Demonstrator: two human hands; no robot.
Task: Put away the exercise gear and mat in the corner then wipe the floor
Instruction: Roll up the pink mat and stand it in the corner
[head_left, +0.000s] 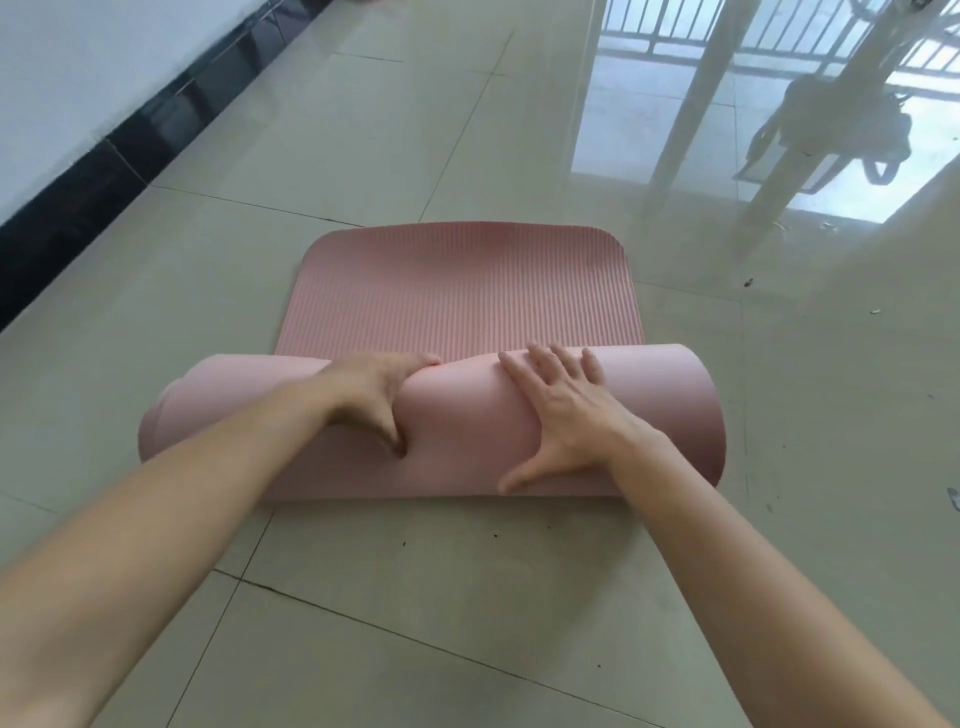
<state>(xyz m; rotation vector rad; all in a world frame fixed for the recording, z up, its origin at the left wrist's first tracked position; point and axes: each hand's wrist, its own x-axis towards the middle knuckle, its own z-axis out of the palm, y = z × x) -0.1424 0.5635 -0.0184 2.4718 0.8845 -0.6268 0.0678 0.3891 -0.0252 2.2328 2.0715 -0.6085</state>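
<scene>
1. The pink mat (457, 291) lies on the tiled floor (395, 571) in the middle of the view. Its near part is wound into a thick roll (467, 447), and its far part lies flat, with rounded corners.
2. The flat part has fine straight ribs. The outside of the roll is smooth and looks like soft foam.
3. The left hand (376, 395) grips the roll: the fingers curl over its top and the thumb presses a dent into the near side. The fingertips are partly hidden.
4. The right hand (563, 415) rests flat on the roll, with fingers straight and spread wide.
5. The floor is of glossy pale tiles with dark joints and small specks. The reflection (779, 130) at the upper right is hard to make out.
6. At the left, a white wall (78, 78) with black skirting (104, 171) is cut off by the edge.
</scene>
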